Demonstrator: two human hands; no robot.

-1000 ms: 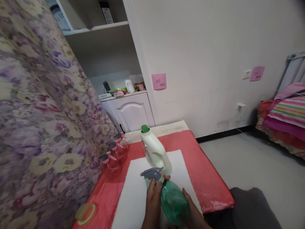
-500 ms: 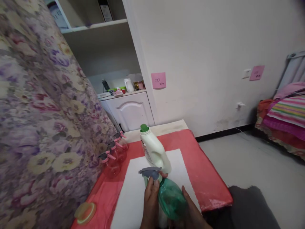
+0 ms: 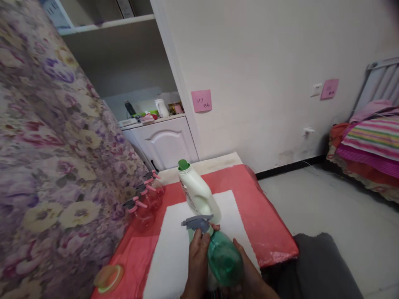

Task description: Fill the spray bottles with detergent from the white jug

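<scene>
A green see-through spray bottle (image 3: 225,255) with a grey trigger head (image 3: 197,223) is held tilted between my two hands, its nozzle pointing left. My left hand (image 3: 197,261) closes its fingers round the neck just under the trigger head. Against the bottle's right side and lower end rests my right hand (image 3: 251,272), partly cut off by the lower edge. Behind the spray bottle stands a pale white-green jug (image 3: 199,193) with a green spout and an open mouth. Both rest over a white cloth (image 3: 168,245) on the red-covered table (image 3: 264,224).
Several clear spray bottles with pink collars (image 3: 141,214) line the table's left edge beside the flowered curtain (image 3: 62,166). A yellowish round lid (image 3: 109,278) lies at the near left corner. A dark grey seat (image 3: 321,265) stands to the right, and a white cabinet (image 3: 166,143) behind.
The view has shifted slightly, moving the room and table a little left and up in the picture. Both hands keep hold of the spray bottle, which looks nearly unchanged in position.
</scene>
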